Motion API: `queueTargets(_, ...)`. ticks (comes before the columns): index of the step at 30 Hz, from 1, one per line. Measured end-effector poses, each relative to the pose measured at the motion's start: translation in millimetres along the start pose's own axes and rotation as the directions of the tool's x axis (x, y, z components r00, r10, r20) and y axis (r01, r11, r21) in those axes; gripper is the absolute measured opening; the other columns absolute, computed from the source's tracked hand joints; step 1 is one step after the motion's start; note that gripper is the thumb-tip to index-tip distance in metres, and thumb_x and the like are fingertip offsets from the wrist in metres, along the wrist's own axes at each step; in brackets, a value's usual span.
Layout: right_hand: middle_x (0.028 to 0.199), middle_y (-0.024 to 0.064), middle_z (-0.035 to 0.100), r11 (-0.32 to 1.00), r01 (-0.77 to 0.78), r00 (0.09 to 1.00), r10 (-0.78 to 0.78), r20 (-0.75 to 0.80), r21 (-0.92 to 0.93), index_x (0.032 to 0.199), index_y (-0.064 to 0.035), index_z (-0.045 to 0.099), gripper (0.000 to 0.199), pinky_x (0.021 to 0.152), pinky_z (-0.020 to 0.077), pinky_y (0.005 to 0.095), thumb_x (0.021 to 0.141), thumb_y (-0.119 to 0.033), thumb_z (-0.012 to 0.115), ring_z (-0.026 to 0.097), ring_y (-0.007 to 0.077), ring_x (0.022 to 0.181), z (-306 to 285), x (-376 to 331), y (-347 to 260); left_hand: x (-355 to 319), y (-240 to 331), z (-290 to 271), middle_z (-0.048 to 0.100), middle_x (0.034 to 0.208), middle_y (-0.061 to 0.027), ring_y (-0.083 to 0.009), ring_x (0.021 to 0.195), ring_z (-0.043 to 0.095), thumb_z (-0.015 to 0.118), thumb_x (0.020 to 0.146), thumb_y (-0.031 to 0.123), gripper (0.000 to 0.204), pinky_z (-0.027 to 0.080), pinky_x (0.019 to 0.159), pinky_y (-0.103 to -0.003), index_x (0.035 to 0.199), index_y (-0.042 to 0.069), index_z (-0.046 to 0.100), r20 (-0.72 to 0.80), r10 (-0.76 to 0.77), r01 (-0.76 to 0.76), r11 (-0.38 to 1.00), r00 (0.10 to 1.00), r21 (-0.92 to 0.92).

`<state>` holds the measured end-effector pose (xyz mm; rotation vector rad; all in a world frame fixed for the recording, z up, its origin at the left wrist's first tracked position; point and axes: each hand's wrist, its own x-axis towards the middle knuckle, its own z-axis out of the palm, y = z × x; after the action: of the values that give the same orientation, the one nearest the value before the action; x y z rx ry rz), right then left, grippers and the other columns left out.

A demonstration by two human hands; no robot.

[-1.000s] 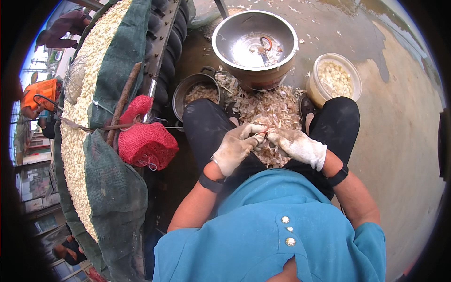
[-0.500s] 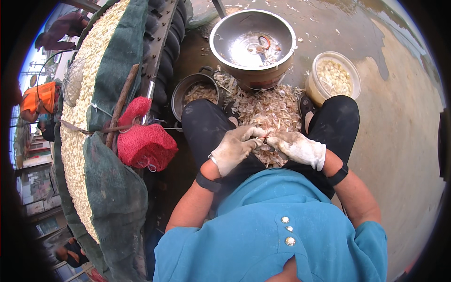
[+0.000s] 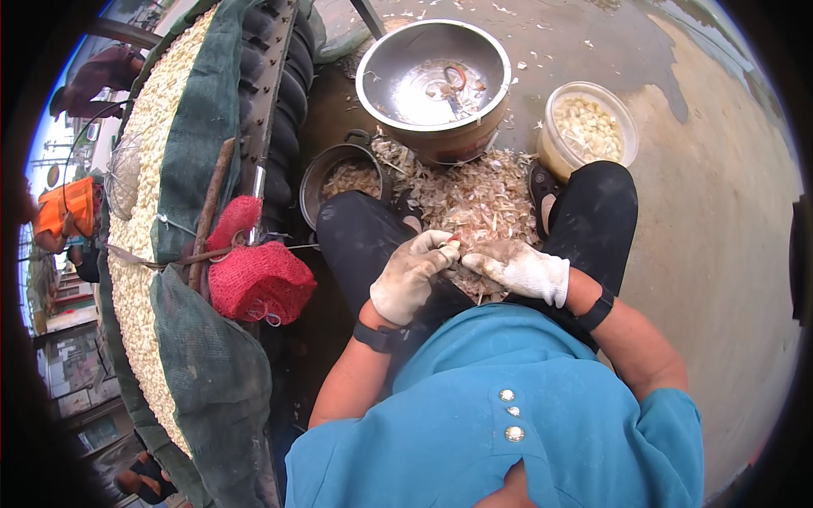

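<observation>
My left hand [image 3: 411, 275], in a soiled white glove, pinches a small pale garlic clove [image 3: 454, 244] with reddish skin between thumb and fingers. Close beside it, my right hand [image 3: 518, 267], gloved too, has its fingers curled with the thumb toward the clove. Whatever lies inside the right fingers is hidden. Both hands are over my lap, above a heap of garlic peelings [image 3: 483, 199] between my feet. Beyond the heap stands a wide steel bowl [image 3: 394, 72] with some peelings and a reddish curved item [image 3: 456, 78] in it.
Right of the bowl, a clear plastic tub [image 3: 628, 151] holds peeled cloves. A metal pot [image 3: 310, 193] with peelings stands by my left knee. Along the left runs a green cloth [image 3: 203, 339] full of pale cloves [image 3: 140, 279], with a red mesh bag [image 3: 258, 281] and wooden stick [image 3: 212, 203]. Several people are beyond.
The left hand has drawn slightly apart from the right, and the clove now shows at its fingertips. The whole view has shifted a little.
</observation>
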<state>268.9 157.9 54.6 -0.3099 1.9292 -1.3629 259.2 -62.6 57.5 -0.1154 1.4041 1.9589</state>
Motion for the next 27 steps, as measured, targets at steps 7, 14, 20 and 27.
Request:
queueTargets(7,0.112,0.0167,0.065,0.992,-0.123,0.981,0.122,0.152,-0.003,0.128,-0.0067,0.059,0.053,0.097,0.0442,0.0375,0.101,-0.049,0.042,0.061,0.0289,0.105,7,-9,-17,10,-8,-5,0.061,0.097,-0.0044,-0.0089,0.083,0.055,0.057,0.098,0.023,0.032,0.044,0.075,-0.020,0.119,-0.001,0.054,-0.020,0.013,-0.011,0.994,1.000,0.104)
queueTargets(14,0.119,0.0179,0.064,0.991,-0.043,0.978,0.067,-0.196,0.125,0.132,-0.0036,0.055,0.059,0.099,0.0452,0.0343,0.094,-0.049,0.059,0.059,0.0263,0.115,-13,-4,-11,6,-10,-2,0.062,0.105,-0.0053,-0.0090,0.088,0.054,0.058,0.097,0.018,0.037,0.044,0.080,-0.025,0.126,-0.003,0.048,0.042,0.140,-0.146,0.972,0.989,0.183)
queueTargets(20,0.128,0.0228,0.059,0.998,-0.057,0.963,0.057,-0.264,0.009,0.135,0.0019,0.051,0.071,0.101,0.0441,0.0361,0.090,-0.052,0.063,0.056,0.0326,0.121,-7,18,12,8,-4,11,0.059,0.105,-0.0047,-0.0083,0.088,0.051,0.059,0.095,0.016,0.041,0.043,0.079,-0.024,0.129,-0.003,0.047,0.070,0.094,-0.104,0.984,0.993,0.142)
queueTargets(27,0.092,0.0039,0.066,0.904,-0.121,0.963,0.207,-0.171,0.410,0.110,-0.0044,0.062,0.040,0.062,0.0499,0.0271,0.092,-0.040,0.064,0.063,0.0118,0.075,-12,10,-6,4,0,18,0.058,0.095,-0.0038,-0.0089,0.082,0.051,0.060,0.096,0.025,0.038,0.044,0.076,-0.025,0.120,-0.003,0.052,-0.014,0.047,-0.046,0.998,0.999,0.046)
